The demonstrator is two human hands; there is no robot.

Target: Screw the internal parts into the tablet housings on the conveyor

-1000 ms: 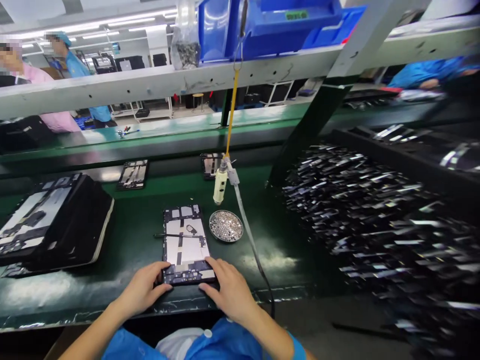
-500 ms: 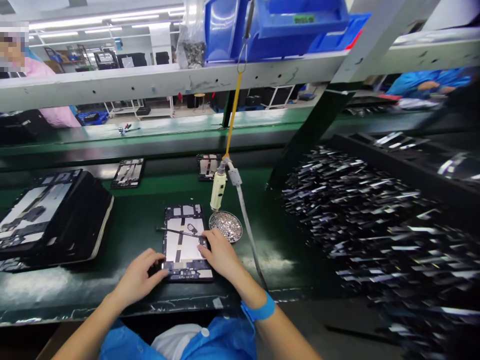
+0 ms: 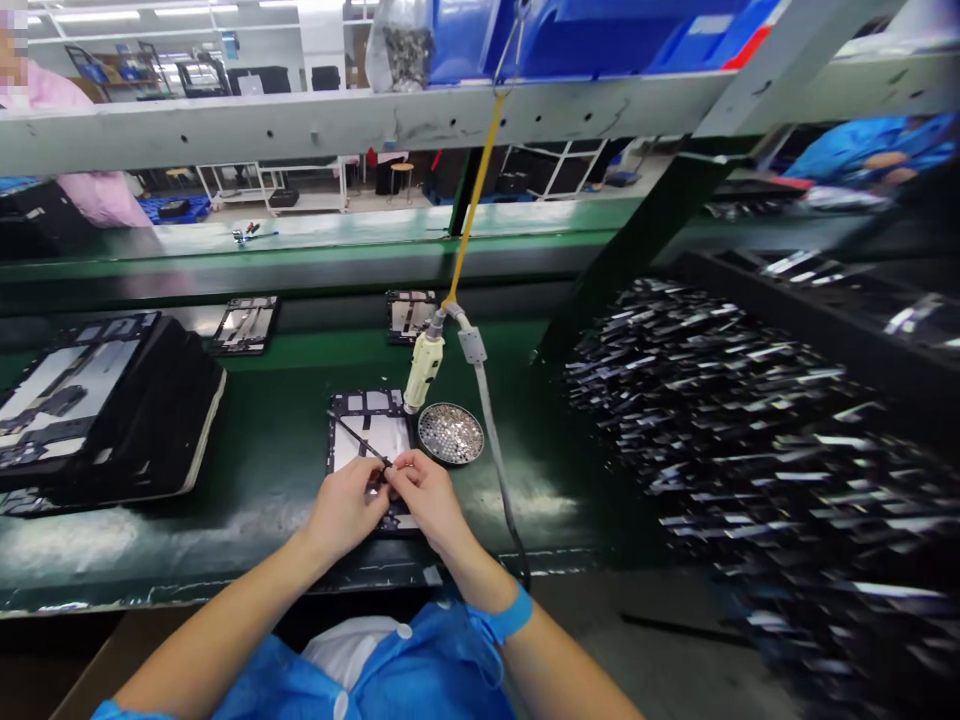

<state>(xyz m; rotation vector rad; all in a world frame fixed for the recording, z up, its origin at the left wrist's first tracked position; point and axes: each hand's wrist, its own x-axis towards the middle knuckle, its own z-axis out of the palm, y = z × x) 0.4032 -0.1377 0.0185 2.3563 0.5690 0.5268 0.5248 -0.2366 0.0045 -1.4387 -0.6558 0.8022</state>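
Note:
An opened tablet lies on the green bench in front of me, its inner metal plate and dark parts showing. Over its middle my two hands meet. A thin dark strip slants up and left from my fingertips. My right hand pinches its near end. Fingers of my left hand close on the same end, where a small dark piece is mostly covered. Right of the tablet sits a round dish of small metal pieces. A cream electric screwdriver hangs above, tip close to the tablet's upper right corner.
Stacked tablets stand at left. Two more opened tablets lie farther back. A large heap of dark, shiny strips fills the right. A grey cable runs down beside the dish. Blue bins sit on the overhead rail.
My left hand has left the tablet's lower left edge and joined my right hand. The strip has turned from nearly level to slanting. The screwdriver has swung slightly, and the view has shifted.

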